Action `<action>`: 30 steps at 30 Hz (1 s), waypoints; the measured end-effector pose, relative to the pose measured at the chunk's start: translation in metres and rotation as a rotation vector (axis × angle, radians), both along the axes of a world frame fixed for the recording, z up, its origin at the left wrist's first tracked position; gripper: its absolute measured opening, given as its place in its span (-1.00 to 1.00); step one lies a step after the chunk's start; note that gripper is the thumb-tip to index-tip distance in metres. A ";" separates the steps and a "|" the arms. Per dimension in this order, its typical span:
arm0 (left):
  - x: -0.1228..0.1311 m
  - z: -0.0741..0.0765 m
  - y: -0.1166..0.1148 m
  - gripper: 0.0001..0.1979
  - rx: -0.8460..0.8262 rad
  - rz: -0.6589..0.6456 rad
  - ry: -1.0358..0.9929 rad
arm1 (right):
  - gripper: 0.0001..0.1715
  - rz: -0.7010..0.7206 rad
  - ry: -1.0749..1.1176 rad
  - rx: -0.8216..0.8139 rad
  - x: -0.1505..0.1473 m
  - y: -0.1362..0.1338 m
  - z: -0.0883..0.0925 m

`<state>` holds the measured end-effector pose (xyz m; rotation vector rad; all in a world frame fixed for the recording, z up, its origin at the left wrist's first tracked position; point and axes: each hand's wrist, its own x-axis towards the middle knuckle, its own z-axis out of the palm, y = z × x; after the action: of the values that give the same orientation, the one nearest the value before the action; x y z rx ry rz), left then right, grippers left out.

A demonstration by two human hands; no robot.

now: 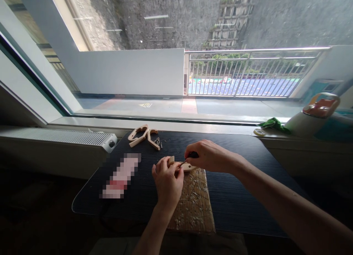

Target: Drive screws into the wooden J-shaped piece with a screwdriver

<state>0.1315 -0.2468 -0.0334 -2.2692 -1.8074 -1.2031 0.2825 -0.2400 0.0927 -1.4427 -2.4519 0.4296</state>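
My left hand (168,178) is closed around a pale wooden piece (189,167) with a small hole in it, pressing it down at the far end of a worn brown board (193,203). In my right hand (206,155) is a screwdriver (192,155) with a black handle. Its thin shaft slants down to the wood beside my left thumb and fingers, where the tip is hidden. Farther back on the left lie two curved wooden pieces (138,135), with several small screws (157,141) next to them.
Everything rests on a black table (234,196). A blurred pink and white item (124,174) lies at the left. Behind the table, the windowsill holds a green cloth (273,125), a yellow round item (258,132) and a white container (303,119). A radiator (60,137) stands left.
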 end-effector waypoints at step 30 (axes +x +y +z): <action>0.001 0.001 0.001 -0.83 -0.055 -0.003 0.023 | -0.81 0.102 -0.138 0.039 -0.011 0.015 0.005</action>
<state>0.1329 -0.2463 -0.0323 -2.3057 -1.8529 -1.1371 0.2717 -0.2246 0.0979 -1.3791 -2.6352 0.3103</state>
